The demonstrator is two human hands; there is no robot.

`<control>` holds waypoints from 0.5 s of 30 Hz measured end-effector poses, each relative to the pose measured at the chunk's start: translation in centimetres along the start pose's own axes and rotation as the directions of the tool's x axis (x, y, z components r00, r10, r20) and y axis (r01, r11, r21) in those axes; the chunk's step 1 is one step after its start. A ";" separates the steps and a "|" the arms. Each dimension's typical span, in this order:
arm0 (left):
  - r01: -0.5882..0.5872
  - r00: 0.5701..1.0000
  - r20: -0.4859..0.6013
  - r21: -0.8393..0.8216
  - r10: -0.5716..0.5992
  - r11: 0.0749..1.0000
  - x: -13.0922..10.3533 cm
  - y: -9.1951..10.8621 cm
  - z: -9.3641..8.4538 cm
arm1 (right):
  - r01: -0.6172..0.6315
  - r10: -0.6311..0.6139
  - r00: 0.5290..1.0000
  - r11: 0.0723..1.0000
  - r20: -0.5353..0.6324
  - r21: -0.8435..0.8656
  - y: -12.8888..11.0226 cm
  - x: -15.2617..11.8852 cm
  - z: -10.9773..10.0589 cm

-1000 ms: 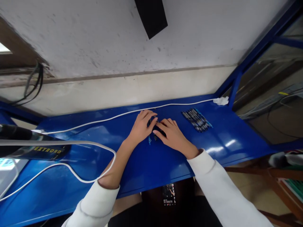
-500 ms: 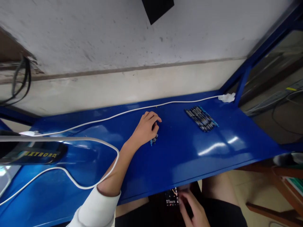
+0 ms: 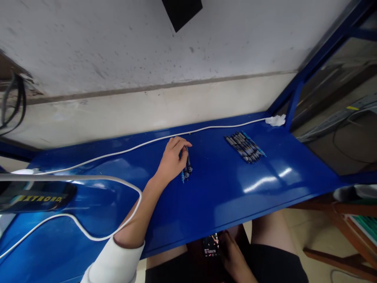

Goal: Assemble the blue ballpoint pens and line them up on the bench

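A white cable [image 3: 218, 126] runs along the back of the blue table [image 3: 206, 208] to a white lump [image 3: 275, 120], perhaps tissue, near the right corner. A dark case [image 3: 66, 192] with yellow letters is at left; black cords [image 3: 21, 94] hang by the wall [image 3: 118, 47].

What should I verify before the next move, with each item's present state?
1. Left hand at the smaller group of pens: ok, curved over them.
2. Right hand above the blue table: not ok, it is below the front edge, beside the lit phone.
3. Larger group of pens lined up side by side: ok.
4. All of the smaller group visible for a count: not ok, the left hand covers part.
5. Looped white cable free of the left forearm: cannot tell; it crosses it in view, contact unclear.
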State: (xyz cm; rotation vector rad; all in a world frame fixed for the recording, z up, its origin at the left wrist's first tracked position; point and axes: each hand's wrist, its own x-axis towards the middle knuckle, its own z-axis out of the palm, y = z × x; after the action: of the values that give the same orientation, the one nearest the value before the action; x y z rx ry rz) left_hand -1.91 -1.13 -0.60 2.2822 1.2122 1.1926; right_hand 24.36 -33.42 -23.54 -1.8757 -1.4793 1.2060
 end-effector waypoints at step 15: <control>-0.072 0.996 -0.053 0.017 0.073 0.997 0.0 -0.1 0.0 | -0.019 0.047 0.990 0.980 0.135 -0.198 2.1 -0.7 0.6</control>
State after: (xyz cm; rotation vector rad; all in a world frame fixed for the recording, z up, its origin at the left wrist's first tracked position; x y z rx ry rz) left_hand -1.97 -1.11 -0.63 2.3373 1.1703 1.2826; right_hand 24.91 -34.78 -25.24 -1.9846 -1.7036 1.2696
